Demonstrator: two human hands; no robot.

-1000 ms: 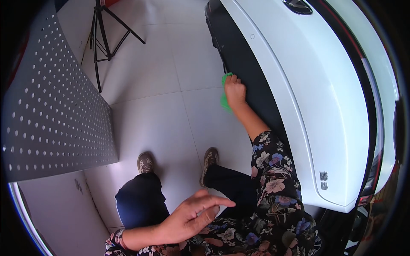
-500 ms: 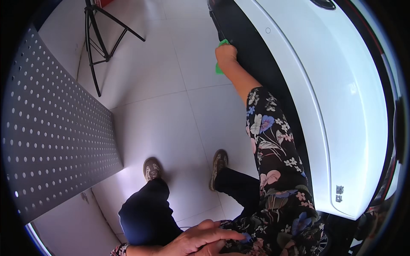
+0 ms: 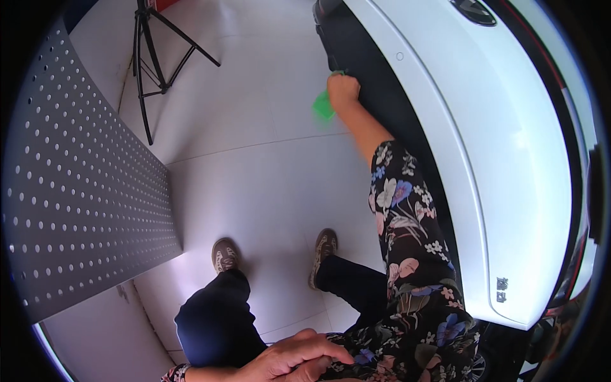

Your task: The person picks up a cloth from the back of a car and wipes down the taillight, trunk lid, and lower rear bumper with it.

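While the right hand (image 3: pixel 344 88) clutches green cloth (image 3: pixel 324 107), the left hand (image 3: pixel 293 356) is half-curled, empty.

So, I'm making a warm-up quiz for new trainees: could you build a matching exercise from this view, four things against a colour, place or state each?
Things:
1. green cloth
2. left hand
3. tripod
4. dotted panel

Descriptions:
A. black, with legs spread
B. near the bottom edge of the view
C. grey, at the left side of the view
D. held in the right hand

Pairs: 1-D, 2-B, 3-A, 4-C
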